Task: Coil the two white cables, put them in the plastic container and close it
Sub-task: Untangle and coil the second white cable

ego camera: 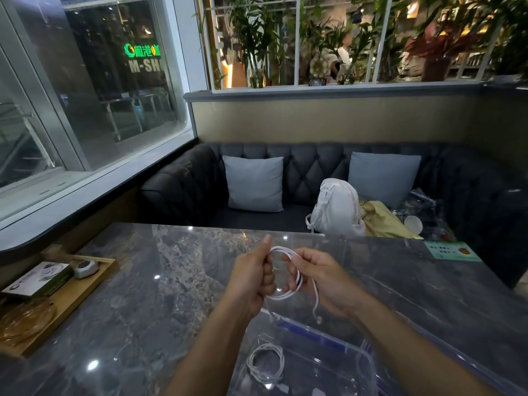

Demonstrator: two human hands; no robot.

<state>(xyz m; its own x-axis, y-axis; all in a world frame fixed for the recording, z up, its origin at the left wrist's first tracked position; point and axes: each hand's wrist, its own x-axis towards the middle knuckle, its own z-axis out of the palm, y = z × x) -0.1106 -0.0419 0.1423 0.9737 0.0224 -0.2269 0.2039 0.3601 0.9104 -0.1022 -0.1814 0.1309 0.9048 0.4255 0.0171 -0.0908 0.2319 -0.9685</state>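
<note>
Above the grey marble table I hold a white cable wound into a loop between both hands. My left hand is closed on the loop's left side, thumb up. My right hand pinches the right side, and the cable's free end with its plug dangles below it. A clear plastic container stands open near the table's front edge, under my forearms. A second white cable lies coiled inside it on the bottom. The container's lid is not something I can make out.
A wooden tray at the left holds a boxed item, a small white device and an amber glass dish. A green card lies at the far right table edge. Behind the table a dark sofa carries cushions, a white backpack and bags.
</note>
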